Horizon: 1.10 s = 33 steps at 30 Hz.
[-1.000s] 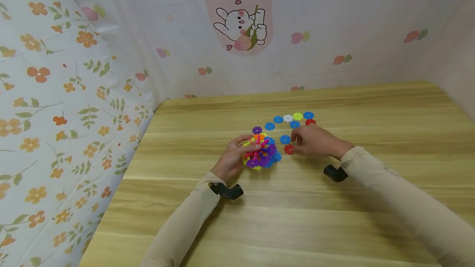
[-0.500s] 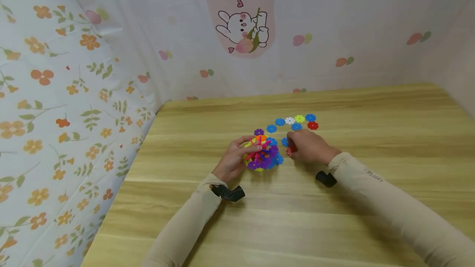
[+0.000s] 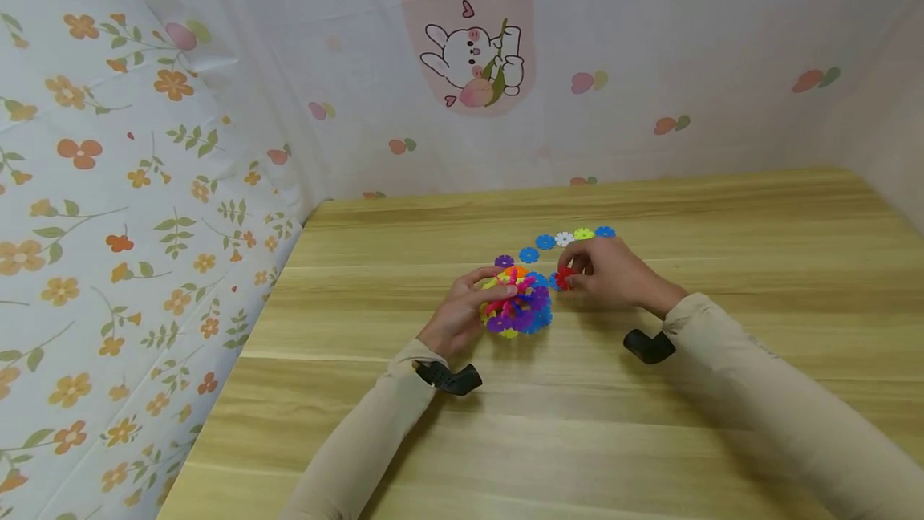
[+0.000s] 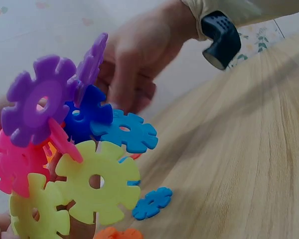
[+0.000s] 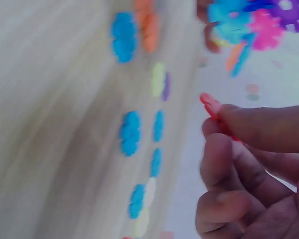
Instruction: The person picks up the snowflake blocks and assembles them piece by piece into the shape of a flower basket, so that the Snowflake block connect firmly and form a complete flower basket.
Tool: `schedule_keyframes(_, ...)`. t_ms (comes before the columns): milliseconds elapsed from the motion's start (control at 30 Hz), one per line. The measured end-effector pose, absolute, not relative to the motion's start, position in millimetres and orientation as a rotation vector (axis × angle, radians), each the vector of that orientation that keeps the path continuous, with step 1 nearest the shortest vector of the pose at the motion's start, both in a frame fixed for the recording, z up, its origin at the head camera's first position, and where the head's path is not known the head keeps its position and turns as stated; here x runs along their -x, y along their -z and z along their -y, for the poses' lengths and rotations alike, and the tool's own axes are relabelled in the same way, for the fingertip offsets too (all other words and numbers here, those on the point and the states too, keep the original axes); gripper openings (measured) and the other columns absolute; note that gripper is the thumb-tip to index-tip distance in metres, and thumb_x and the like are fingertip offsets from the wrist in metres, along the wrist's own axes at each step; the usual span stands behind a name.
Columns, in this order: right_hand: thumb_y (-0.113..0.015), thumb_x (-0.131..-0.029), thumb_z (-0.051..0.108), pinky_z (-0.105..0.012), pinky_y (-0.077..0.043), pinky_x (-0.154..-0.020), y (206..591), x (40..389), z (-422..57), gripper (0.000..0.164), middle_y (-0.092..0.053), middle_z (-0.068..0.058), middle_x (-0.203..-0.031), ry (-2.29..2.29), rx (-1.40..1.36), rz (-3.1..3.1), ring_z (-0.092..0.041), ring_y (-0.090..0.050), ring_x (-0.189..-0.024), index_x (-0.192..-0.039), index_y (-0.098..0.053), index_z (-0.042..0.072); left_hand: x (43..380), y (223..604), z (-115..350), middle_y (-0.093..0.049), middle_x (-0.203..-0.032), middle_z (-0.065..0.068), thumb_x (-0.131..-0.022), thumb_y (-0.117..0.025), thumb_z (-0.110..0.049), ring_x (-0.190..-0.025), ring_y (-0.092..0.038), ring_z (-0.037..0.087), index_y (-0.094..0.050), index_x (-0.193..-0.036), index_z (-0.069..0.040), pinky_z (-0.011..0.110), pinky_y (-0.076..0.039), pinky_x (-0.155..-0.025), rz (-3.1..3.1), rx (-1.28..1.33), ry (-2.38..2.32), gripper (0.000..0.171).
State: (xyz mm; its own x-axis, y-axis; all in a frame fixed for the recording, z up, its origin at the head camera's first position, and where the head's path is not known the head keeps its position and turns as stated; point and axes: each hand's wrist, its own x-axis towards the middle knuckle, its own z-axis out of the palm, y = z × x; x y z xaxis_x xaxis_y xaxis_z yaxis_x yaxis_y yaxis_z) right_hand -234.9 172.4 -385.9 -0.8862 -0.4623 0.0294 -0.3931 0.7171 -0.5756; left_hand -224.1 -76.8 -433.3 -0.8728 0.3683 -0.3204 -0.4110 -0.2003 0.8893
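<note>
My left hand [image 3: 462,310] grips a ball-shaped cluster of interlocked plastic snowflake discs [image 3: 534,311] in pink, purple, yellow, blue and orange. In the left wrist view, a yellow disc [image 4: 99,181] and a purple disc [image 4: 39,102] of that cluster face the camera, slotted in at different angles. To the right of the cluster, my right hand [image 3: 613,273] pinches a red snowflake disc [image 5: 217,110] between thumb and forefinger, raised above the table. The right wrist view shows this disc nearly edge-on, apart from the cluster.
Loose discs lie on the wooden table [image 3: 650,440] behind the hands: a purple one [image 3: 504,262], a white one [image 3: 564,239], a yellow-green one [image 3: 583,233] and several blue ones [image 3: 529,255]. A printed cloth [image 3: 325,38] hangs behind the table.
My right hand has closed on the red disc lying nearest and lifted it off the table. The left hand keeps its grip on the cluster, almost in place.
</note>
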Motion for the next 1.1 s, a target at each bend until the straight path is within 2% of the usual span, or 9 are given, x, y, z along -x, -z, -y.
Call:
schedule_keyframes(267, -0.069, -0.094, 0.006, -0.026, -0.047, -0.055, 365, 225, -164, 0.012, -0.063, -0.004, -0.071, 1.213, 0.693, -2.714, -0.013, -0.057, -0.054, -0.106, -0.069, 0.004, 224, 432, 74, -0.071, -0.091, -0.004, -0.096, -0.064, -0.007, -0.083, -0.069, 0.007, -0.053, -0.130, -0.009, 0.022, -0.058, -0.074, -1.590, 0.018, -2.087, 0.036)
schedule_keyframes(433, -0.068, -0.094, 0.006, -0.027, -0.049, -0.054, 364, 219, -158, 0.013, -0.062, -0.003, -0.071, 1.278, 0.678, -2.690, -0.013, -0.057, -0.053, -0.107, -0.068, 0.004, 223, 434, 73, -0.072, -0.088, -0.004, -0.096, -0.063, -0.005, -0.082, -0.069, 0.007, -0.051, -0.131, -0.009, 0.021, -0.057, -0.074, -1.587, 0.012, -2.080, 0.037)
schedule_keyframes(733, -0.070, -0.093, 0.007, -0.025, -0.045, -0.054, 363, 214, -153, 0.014, -0.062, -0.009, -0.071, 1.268, 0.729, -2.727, -0.011, -0.053, -0.053, -0.106, -0.067, 0.004, 226, 433, 70, -0.072, -0.094, -0.001, -0.096, -0.065, -0.010, -0.084, -0.071, 0.010, -0.054, -0.132, -0.011, 0.024, -0.059, -0.074, -1.610, -0.014, -2.060, 0.038)
schedule_keyframes(1100, -0.070, -0.092, 0.006, -0.023, -0.043, -0.051, 364, 210, -153, 0.010, -0.060, -0.002, -0.069, 1.198, 0.770, -2.786, -0.008, -0.050, -0.052, -0.102, -0.067, 0.005, 225, 428, 65, -0.070, -0.093, 0.000, -0.092, -0.068, -0.009, -0.081, -0.069, 0.008, -0.051, -0.135, -0.009, 0.022, -0.057, -0.074, -1.671, 0.003, -2.045, 0.046)
